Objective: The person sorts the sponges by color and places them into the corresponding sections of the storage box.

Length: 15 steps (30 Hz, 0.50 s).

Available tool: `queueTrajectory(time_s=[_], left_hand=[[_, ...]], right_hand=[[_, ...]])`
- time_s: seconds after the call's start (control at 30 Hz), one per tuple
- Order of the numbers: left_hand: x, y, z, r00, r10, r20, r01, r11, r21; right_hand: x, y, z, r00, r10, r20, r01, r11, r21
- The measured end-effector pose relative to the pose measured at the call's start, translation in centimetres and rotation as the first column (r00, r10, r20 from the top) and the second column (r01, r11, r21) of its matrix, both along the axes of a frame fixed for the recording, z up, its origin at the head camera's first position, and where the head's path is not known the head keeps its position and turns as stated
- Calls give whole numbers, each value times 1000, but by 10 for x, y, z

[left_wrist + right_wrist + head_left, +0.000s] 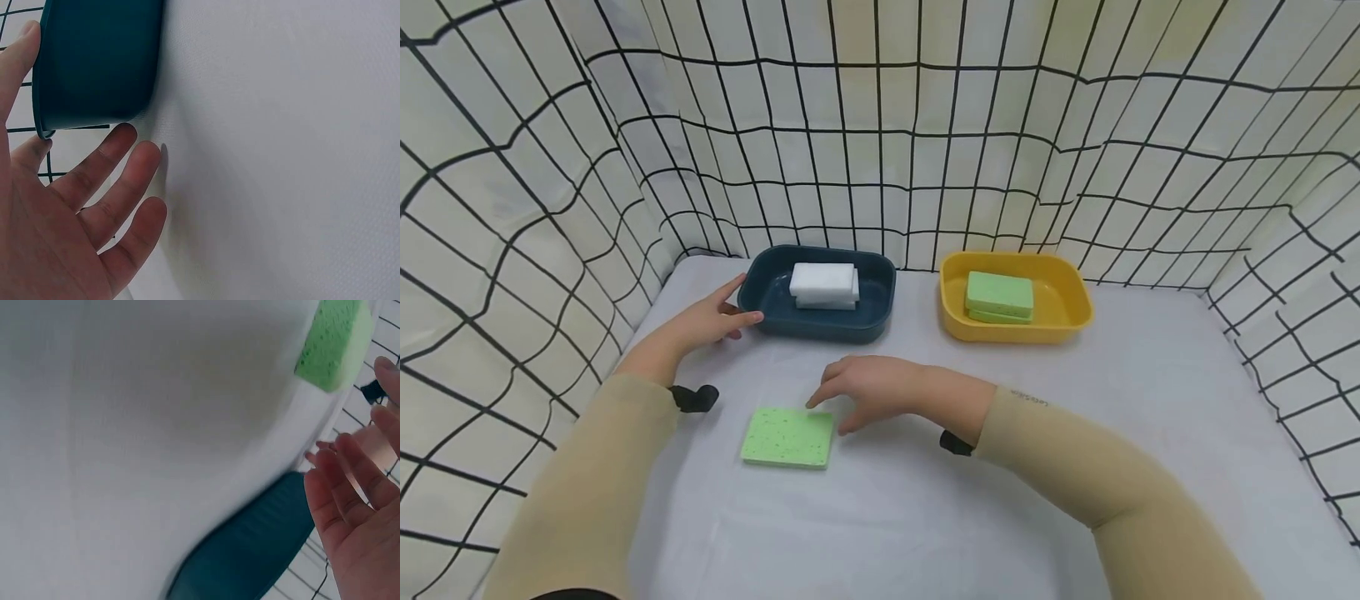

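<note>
A flat, speckled green sponge (787, 437) lies on the white-covered table. My right hand (880, 387) hovers at its right side, fingers spread and loosely bent, holding nothing; a gap shows between hand and sponge in the right wrist view. Further back stands a dark blue plastic tub (820, 330) with two stacked white sponge blocks (823, 283) in it. At the tub's left end, my left hand (700, 325) touches the rim with thumb and index finger. The left wrist view shows its other fingers (125, 190) extended below the tub.
Right of the blue tub stands a yellow tub (1018, 333) holding two stacked green sponges (1000, 293). Black wire grid panels (880, 133), with pale sheeting behind, enclose the back and both sides of the white tabletop (850, 533).
</note>
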State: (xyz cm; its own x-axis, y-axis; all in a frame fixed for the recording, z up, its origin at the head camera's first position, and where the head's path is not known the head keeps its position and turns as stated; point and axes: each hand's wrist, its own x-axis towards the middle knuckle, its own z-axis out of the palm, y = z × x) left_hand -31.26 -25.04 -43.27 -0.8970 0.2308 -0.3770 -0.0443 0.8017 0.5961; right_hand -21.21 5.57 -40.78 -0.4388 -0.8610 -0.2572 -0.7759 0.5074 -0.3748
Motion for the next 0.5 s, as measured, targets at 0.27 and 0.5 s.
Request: queueTrajectory(time_s=[0.27,0.5], left_hand=[[0,0,0,1000,-1,-1,1,1000,-10],[-1,-1,-1,1000,-3,-2,3,1000,-4]], right_hand=[[13,-21,-14,998,56,-35,-55,998,33],[20,-28,-22,994,52,-93,-44,995,86]])
